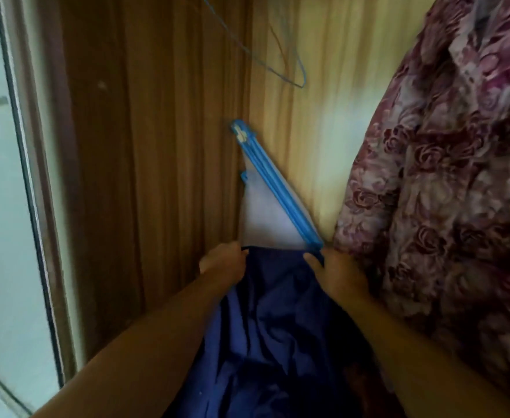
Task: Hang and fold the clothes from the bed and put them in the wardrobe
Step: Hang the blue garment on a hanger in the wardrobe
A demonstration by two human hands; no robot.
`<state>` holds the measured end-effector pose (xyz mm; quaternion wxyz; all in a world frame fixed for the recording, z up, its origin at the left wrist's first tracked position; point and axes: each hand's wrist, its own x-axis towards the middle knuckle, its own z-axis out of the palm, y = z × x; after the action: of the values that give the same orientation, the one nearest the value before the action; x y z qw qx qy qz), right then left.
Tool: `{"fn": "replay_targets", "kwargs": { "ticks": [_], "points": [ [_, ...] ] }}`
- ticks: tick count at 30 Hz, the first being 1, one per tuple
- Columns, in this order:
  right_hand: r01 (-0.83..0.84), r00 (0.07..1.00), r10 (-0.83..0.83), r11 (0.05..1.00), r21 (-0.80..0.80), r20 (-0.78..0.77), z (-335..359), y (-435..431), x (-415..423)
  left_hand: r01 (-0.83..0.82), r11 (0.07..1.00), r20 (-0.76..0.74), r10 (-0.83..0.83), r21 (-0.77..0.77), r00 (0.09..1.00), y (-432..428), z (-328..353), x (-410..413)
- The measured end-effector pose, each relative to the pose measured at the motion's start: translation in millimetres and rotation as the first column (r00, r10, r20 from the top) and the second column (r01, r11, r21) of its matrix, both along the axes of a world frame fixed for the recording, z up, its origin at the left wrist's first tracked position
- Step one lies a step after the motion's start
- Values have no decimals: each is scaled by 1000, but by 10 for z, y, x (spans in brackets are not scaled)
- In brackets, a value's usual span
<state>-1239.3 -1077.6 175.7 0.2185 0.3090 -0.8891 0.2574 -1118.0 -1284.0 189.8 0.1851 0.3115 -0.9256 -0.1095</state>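
You hold the dark blue cloth [278, 327] by its top edge. The fingers of your left hand [223, 262] and right hand [339, 277] curl tight on it. It is at the back corner of the brown wooden wardrobe [157, 146], where a blue hanger [278, 188] leans. A flowery robe [444, 176] hangs on the right.

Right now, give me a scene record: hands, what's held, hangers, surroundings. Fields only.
setting: inside a wardrobe, wooden panels at left and back
left hand: grips the top edge of the dark blue garment
right hand: grips the same edge, further right
blue plastic hanger: tilted, just above the hands, with a pale cloth beneath its bar
wire hanger: thin, blue, bare, higher up
floral garment: maroon print, hanging at right
blue garment on a hanger: cannot tell
image: motion-blurred
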Motion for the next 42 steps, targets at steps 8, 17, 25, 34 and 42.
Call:
{"fn": "replay_targets", "kwargs": {
  "ticks": [8, 17, 25, 34, 42],
  "points": [
    [-84, 938, -31, 946, 313, 345, -1177, 63, -97, -45, 986, 342, -14, 163, 940, -136, -1253, 43],
    [-208, 931, 47, 884, 419, 363, -478, 147, 157, 109, 979, 261, -151, 170, 953, -5, -709, 224],
    [-186, 977, 115, 867, 462, 178, 1435, 291, 785, 298, 949, 194, -275, -99, 942, 256, 941, 428],
    [-135, 987, 151, 966, 219, -56, 2973, 608, 1271, 213, 843, -2, -247, -494, 969, 758, 2780, 1105],
    [-107, 959, 127, 990, 94, -253, 3653, 759, 1600, 85, 805, -214, -255, -587, 943, 937, 3518, 1540]
  ]
}}
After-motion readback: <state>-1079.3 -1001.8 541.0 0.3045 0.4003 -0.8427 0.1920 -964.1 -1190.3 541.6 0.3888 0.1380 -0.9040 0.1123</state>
